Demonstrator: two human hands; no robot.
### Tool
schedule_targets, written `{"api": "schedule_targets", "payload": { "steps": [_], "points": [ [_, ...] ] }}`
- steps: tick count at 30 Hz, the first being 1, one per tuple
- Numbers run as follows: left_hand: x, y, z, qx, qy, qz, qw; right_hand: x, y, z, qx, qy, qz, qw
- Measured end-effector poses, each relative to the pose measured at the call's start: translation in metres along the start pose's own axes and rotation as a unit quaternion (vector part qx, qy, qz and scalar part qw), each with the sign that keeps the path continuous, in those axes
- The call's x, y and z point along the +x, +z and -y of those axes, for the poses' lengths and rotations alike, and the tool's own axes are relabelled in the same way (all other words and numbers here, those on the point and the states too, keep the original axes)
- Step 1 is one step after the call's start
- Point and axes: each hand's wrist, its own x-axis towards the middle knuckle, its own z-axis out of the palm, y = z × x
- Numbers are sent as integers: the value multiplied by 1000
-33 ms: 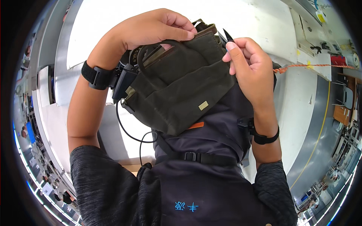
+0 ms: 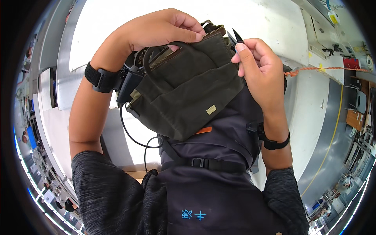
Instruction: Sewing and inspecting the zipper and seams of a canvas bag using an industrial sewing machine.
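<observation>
A dark olive fabric handbag (image 2: 188, 94) with a small pale metal plate (image 2: 211, 109) rests tilted against my apron, its top edge facing away from me. My left hand (image 2: 162, 33) is closed on that top edge, thumb and fingers pinching beside the brass zipper (image 2: 213, 33). One loop handle (image 2: 146, 64) arches below the left wrist. Just off the bag's upper right corner, my right hand (image 2: 260, 68) grips small thread snips (image 2: 238, 38). Their two pointed blades stand apart and point up and away; the rest of the snips is hidden in the fingers.
A white worktable (image 2: 270, 23) lies beyond the bag. A twisted orange cord (image 2: 313, 68) stretches from behind my right hand to the right edge. Black straps with small devices (image 2: 131, 84) sit on both wrists, and a black cable (image 2: 123, 117) hangs from the left one.
The blades of the snips have spread slightly farther apart. Both hands and the bag stay almost where they were.
</observation>
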Motion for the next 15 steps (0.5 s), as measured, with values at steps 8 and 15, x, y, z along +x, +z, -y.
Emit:
{"api": "schedule_targets", "payload": {
  "steps": [8,15],
  "points": [
    [11,7,1,25,61,-27,997,0,3,-12,43,19,-14,999],
    [10,16,-2,-25,51,-49,997,2,4,-26,50,-1,-9,999]
  ]
}}
